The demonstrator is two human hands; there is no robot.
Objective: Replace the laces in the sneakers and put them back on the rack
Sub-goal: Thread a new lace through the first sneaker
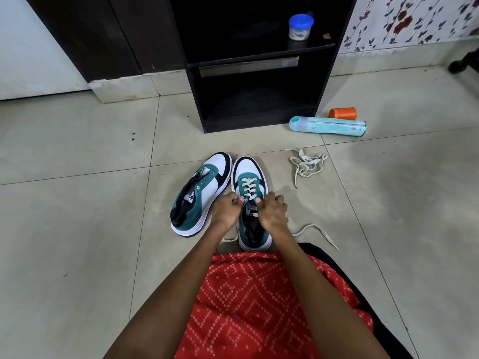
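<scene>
We are lacing the near sneaker (248, 169), on the floor (77, 229) before the rack (196, 99); our left hand (226, 210) and right hand (273, 212) each pinch its lace (250, 187) at the upper eyelets. Next, we judge: pull snug, then lace the unlaced sneaker (199, 200).

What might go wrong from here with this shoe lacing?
1. The left hand and right hand both pinch the threaded lace. Its right tail seems to trail longer than the left, so the ends may finish uneven.
2. The other sneaker has no lace yet, and the spare lace lies tangled, so it may knot.
3. The bottle lies on its side beside the rack and could roll underfoot.
</scene>
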